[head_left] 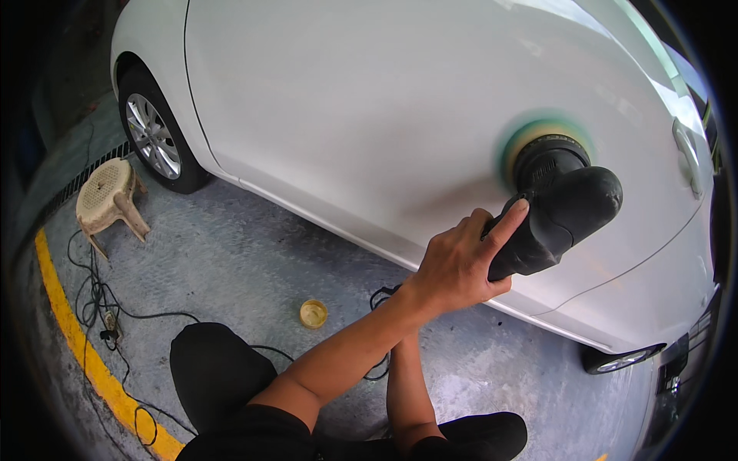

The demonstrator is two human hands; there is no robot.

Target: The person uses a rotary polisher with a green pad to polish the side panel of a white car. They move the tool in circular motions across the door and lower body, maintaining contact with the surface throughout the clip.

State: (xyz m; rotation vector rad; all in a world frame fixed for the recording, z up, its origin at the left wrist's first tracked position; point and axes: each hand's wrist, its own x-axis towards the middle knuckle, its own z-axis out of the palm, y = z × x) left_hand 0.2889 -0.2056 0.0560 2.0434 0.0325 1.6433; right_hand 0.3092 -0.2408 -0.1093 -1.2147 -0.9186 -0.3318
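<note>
My left hand [459, 261] is wrapped round the grip of a black power polisher [573, 211], one digit stretched along its body. The polisher's round pad [516, 146], green and yellowish and blurred as if spinning, lies against the white car door [338, 131], below and left of the door handle [686, 157]. My right forearm [409, 384] rises behind the left one. The left arm hides the right hand, so what it holds or touches does not show. A black cord [378, 298] shows beside the left forearm.
A beige plastic stool [106, 188] stands near the car's wheel [156, 134]. On the grey floor [254, 246] lies a small round yellowish container [314, 313]. Tangled black cables [94, 303] run along a yellow floor line [73, 330]. My dark-clothed knees [215, 369] are close below.
</note>
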